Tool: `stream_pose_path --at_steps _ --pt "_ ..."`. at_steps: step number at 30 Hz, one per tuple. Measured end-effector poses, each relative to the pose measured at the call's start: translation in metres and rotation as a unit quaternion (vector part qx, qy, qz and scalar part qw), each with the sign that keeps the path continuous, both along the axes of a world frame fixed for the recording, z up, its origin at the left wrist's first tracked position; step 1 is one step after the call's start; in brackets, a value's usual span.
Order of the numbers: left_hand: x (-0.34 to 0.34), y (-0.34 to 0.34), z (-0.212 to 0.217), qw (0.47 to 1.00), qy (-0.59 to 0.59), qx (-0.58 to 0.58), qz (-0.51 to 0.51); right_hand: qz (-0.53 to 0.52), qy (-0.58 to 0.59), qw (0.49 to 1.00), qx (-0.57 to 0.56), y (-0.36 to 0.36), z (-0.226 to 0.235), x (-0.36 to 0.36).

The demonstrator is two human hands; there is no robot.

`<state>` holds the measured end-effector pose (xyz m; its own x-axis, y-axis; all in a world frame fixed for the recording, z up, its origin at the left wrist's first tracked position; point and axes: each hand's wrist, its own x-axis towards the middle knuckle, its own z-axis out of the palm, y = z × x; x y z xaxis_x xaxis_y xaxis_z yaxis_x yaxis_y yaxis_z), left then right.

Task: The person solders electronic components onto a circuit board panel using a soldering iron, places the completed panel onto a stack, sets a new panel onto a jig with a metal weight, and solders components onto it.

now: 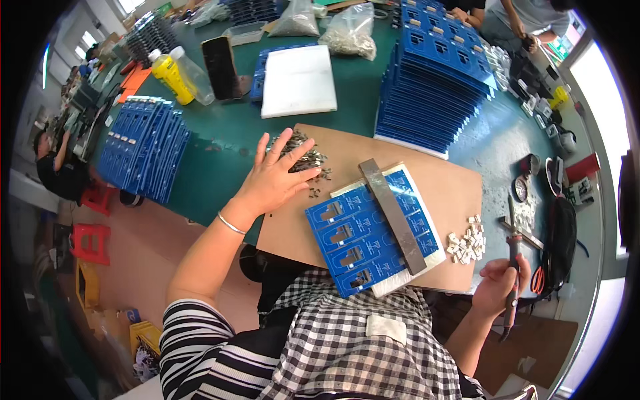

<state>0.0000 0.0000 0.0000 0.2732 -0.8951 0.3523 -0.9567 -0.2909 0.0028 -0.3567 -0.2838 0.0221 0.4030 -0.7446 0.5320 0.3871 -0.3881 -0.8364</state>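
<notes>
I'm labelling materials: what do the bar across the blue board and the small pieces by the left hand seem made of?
Bar: likely metal; dull, scuffed, straight-edged. Small pieces: probably metal, given silvery glints, but too tiny to be sure.

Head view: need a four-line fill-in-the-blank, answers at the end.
1. The soldering iron is in the person's ____ hand.
2. The left hand, fingers spread, is at the small metal parts on the ____ sheet.
3. A flat metal bar lies across the ____ circuit board.
4. The small white parts lie to the ____ of that board.

Missing words: right; brown; blue; right.
</notes>
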Motion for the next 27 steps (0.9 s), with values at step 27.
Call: stream_pose_path --at_steps 27 --pt "-0.233 0.317 -0.306 0.619 0.583 -0.035 0.525 0.071 -0.043 0.996 0.016 -0.005 0.068 0.073"
